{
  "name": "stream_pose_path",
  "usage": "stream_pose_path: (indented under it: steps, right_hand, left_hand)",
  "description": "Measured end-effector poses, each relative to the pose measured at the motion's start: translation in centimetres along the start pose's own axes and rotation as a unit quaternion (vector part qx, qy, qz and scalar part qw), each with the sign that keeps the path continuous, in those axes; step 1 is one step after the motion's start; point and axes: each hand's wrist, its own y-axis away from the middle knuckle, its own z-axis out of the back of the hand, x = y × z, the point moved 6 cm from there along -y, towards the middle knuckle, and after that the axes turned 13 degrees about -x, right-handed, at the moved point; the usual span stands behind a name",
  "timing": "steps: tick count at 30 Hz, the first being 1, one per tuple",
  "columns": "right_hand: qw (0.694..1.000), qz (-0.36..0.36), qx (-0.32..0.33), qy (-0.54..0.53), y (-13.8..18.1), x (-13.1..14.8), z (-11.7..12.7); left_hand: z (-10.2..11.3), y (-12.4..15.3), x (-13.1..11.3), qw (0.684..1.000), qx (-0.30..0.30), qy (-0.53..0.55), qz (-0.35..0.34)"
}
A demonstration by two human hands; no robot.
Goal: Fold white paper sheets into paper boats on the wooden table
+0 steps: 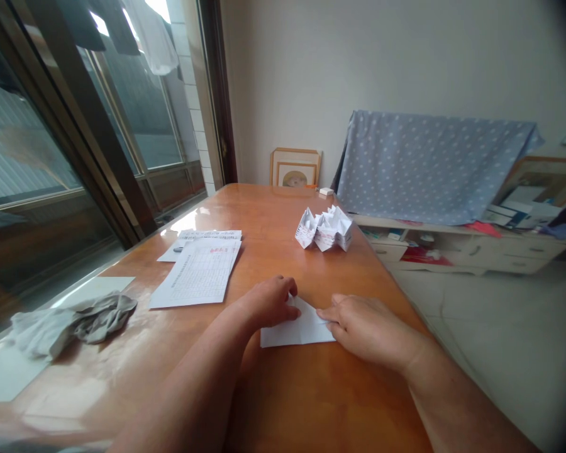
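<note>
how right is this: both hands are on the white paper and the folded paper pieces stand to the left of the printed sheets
Not quite: in the head view the folded paper pieces stand to the right of the printed sheets. The left hand and right hand are indeed on the white paper.

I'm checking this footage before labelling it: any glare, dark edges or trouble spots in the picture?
Head view: glare whitens patches of the tabletop on the left; the picture's right corners darken. Head view again: small text on the printed sheet can't be read, while the folded paper at the left hand and right hand is well lit.
</note>
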Motion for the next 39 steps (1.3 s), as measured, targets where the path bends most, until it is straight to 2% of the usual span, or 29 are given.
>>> stream_pose_path:
  steps: [6, 13, 17, 22, 24, 27, 31, 33, 36, 39]
  right_hand:
    - [0.999, 0.012, 0.041, 0.012, 0.6, -0.5, 0.2]
    - [0.997, -0.030, 0.063, -0.022, 1.4, -0.6, 0.9]
    - [0.993, -0.034, 0.031, -0.112, 0.9, -0.9, 0.9]
    - [0.978, -0.037, -0.086, -0.189, -0.9, -1.1, 0.4]
    - [0.971, -0.031, -0.108, -0.210, -1.5, -0.9, -0.4]
    - [0.966, -0.028, -0.122, -0.225, -2.1, -0.6, -1.6]
    - [0.971, -0.012, -0.095, -0.219, -2.3, -0.2, -3.0]
    - [0.972, -0.012, -0.082, -0.221, -2.3, -0.2, -3.4]
    - [0.971, -0.017, -0.079, -0.225, -2.3, -0.2, -3.5]
    - [0.970, -0.021, -0.074, -0.231, -2.3, -0.2, -3.6]
  left_hand:
    - [-0.2, -0.1, 0.2, 1.000, -0.005, 0.008, -0.004]
    - [-0.2, 0.1, 0.3, 1.000, -0.016, 0.005, -0.007]
    - [-0.1, 0.1, 0.1, 1.000, -0.022, 0.001, -0.016]
    - [0.1, 0.1, 0.0, 0.999, -0.034, 0.002, -0.035]
    - [0.2, 0.2, -0.1, 0.999, -0.037, 0.011, -0.038]
    - [0.1, 0.2, -0.2, 0.998, -0.043, 0.031, -0.033]
    - [0.4, -0.1, -0.3, 0.995, -0.079, 0.055, -0.034]
    - [1.2, -0.3, 0.1, 0.992, -0.119, 0.050, -0.018]
    - [3.0, -0.5, 1.4, 0.981, -0.189, 0.011, 0.042]
    - [3.8, -0.3, 2.9, 0.977, -0.176, -0.019, 0.118]
